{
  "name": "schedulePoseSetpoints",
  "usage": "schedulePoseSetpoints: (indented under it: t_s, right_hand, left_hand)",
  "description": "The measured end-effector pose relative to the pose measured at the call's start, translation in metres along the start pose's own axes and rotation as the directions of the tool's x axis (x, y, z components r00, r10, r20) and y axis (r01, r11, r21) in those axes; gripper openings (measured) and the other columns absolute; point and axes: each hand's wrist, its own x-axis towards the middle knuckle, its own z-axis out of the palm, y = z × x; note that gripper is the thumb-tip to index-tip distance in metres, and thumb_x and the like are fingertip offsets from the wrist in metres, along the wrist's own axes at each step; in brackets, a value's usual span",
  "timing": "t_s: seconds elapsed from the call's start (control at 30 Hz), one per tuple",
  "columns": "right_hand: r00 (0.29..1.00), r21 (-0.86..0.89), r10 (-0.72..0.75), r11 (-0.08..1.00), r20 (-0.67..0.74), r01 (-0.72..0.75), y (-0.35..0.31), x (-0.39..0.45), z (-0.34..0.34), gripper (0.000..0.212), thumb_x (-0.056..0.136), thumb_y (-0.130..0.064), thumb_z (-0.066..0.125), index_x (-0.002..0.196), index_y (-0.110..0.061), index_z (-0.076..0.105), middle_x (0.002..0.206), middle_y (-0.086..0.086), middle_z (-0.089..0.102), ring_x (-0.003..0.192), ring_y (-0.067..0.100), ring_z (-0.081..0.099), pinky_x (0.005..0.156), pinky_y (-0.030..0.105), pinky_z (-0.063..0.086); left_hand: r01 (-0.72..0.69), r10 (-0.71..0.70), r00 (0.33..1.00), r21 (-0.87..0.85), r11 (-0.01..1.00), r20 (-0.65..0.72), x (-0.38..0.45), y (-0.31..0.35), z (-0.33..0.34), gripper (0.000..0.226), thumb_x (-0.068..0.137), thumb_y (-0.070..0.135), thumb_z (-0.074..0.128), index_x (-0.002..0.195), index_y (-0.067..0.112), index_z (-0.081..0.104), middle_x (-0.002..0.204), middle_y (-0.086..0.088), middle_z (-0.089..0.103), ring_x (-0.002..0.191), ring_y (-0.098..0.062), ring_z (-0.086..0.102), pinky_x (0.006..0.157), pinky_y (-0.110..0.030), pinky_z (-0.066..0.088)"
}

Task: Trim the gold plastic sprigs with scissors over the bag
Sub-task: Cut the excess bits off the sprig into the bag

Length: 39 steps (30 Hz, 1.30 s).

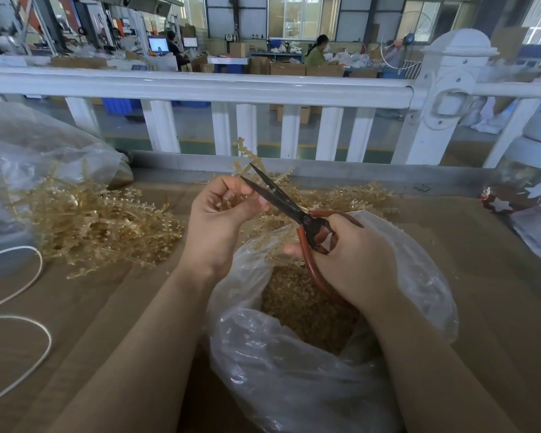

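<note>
you're pinching a gold sprig (256, 164) in your left hand (222, 210), tips up so the cut drops | right hand (350, 257) gripping the red-handled scissors (294, 210), blades parted at the stem | clear bag (294, 354) sitting below, catching trimmings | uncut pile (100, 223) lying left
</note>
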Motion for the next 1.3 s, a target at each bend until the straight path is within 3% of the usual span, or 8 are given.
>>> schedulePoseSetpoints:
  t_s: [0.1, 0.23, 0.4, 0.57, 0.9, 1.1, 1.2, 1.3]
  right_hand:
    - [0.999, -0.005, -0.026, 1.0, -0.021, 0.026, -0.0022, -0.0008, -0.0016, 0.066, 0.064, -0.101, 0.028, 0.083, -0.041, 0.046, 0.068, -0.031, 0.046, 0.062, -0.014, 0.042, 0.052, 0.01, 0.033]
    - [0.999, -0.011, -0.039, 0.999, -0.031, 0.039, -0.002, -0.0007, -0.0021, 0.061, 0.064, -0.101, 0.031, 0.082, -0.043, 0.042, 0.067, -0.03, 0.045, 0.061, -0.013, 0.043, 0.052, 0.008, 0.032]
    - [0.998, -0.006, -0.016, 1.0, -0.058, 0.015, -0.0022, 0.0004, -0.0019, 0.07, 0.06, -0.104, 0.024, 0.082, -0.042, 0.048, 0.065, -0.031, 0.046, 0.06, -0.012, 0.044, 0.051, 0.011, 0.037]
    - [0.994, 0.014, -0.06, 0.998, -0.096, 0.062, 0.001, -0.0021, 0.0006, 0.066, 0.068, -0.098, 0.034, 0.073, -0.035, 0.053, 0.065, -0.023, 0.053, 0.058, -0.01, 0.047, 0.054, 0.01, 0.039]
    - [0.99, 0.027, -0.084, 0.996, -0.115, 0.088, 0.0011, -0.0012, 0.0004, 0.057, 0.071, -0.093, 0.036, 0.064, -0.036, 0.033, 0.057, -0.021, 0.046, 0.052, -0.003, 0.046, 0.051, 0.02, 0.046]
    - [0.996, -0.047, -0.048, 0.998, -0.074, 0.045, 0.0051, -0.0011, 0.0002, 0.055, 0.075, -0.084, 0.051, 0.073, -0.029, 0.052, 0.064, -0.018, 0.056, 0.054, -0.005, 0.047, 0.048, 0.016, 0.043]
    - [0.998, -0.065, -0.03, 0.998, -0.057, 0.026, 0.0045, -0.0013, -0.0016, 0.055, 0.074, -0.087, 0.047, 0.077, -0.033, 0.053, 0.062, -0.021, 0.052, 0.053, -0.007, 0.045, 0.047, 0.012, 0.035]
    - [0.998, -0.058, -0.022, 0.998, -0.056, 0.019, 0.0029, -0.0014, -0.0022, 0.059, 0.072, -0.09, 0.041, 0.076, -0.032, 0.053, 0.059, -0.023, 0.047, 0.051, -0.006, 0.044, 0.047, 0.012, 0.033]
  left_hand:
    - [-0.002, 0.001, 1.0, 0.033, 0.999, 0.031, 0.0, -0.0014, -0.0003, 0.017, 0.075, -0.003, 0.071, 0.082, 0.006, 0.059, 0.079, -0.001, 0.071, 0.077, -0.015, 0.067, 0.073, -0.024, 0.053]
    - [-0.004, 0.001, 0.999, 0.069, 0.998, 0.043, -0.0002, -0.0033, -0.0016, 0.017, 0.076, -0.005, 0.073, 0.081, 0.009, 0.063, 0.083, -0.004, 0.072, 0.082, -0.019, 0.069, 0.076, -0.028, 0.054]
    - [0.002, -0.004, 0.999, 0.038, 0.999, 0.05, 0.0003, -0.0011, -0.002, 0.017, 0.075, -0.004, 0.073, 0.084, 0.004, 0.061, 0.082, -0.005, 0.072, 0.078, -0.017, 0.068, 0.073, -0.025, 0.053]
    - [0.016, -0.016, 0.998, 0.004, 1.0, 0.055, -0.0005, -0.0002, -0.0012, 0.021, 0.074, -0.005, 0.072, 0.085, 0.002, 0.055, 0.081, -0.005, 0.07, 0.076, -0.018, 0.068, 0.073, -0.026, 0.053]
    - [0.041, -0.041, 0.999, 0.009, 0.999, 0.03, 0.0004, -0.0005, -0.0023, 0.022, 0.074, -0.004, 0.073, 0.084, 0.004, 0.056, 0.08, -0.005, 0.069, 0.075, -0.016, 0.067, 0.074, -0.025, 0.053]
    - [0.081, -0.081, 0.997, 0.036, 0.996, 0.003, 0.0, -0.0018, -0.0026, 0.026, 0.07, 0.001, 0.077, 0.088, 0.005, 0.058, 0.085, -0.009, 0.07, 0.08, -0.02, 0.067, 0.079, -0.029, 0.054]
    - [0.117, -0.117, 0.993, 0.007, 0.993, -0.028, 0.0001, -0.0027, -0.0025, 0.05, 0.066, 0.0, 0.078, 0.108, 0.005, 0.052, 0.087, -0.015, 0.065, 0.084, -0.027, 0.065, 0.088, -0.041, 0.056]
    - [0.135, -0.135, 0.991, 0.008, 0.991, -0.015, -0.0002, -0.0027, -0.0024, 0.05, 0.069, 0.0, 0.077, 0.114, -0.005, 0.055, 0.094, -0.02, 0.065, 0.088, -0.027, 0.066, 0.089, -0.039, 0.054]
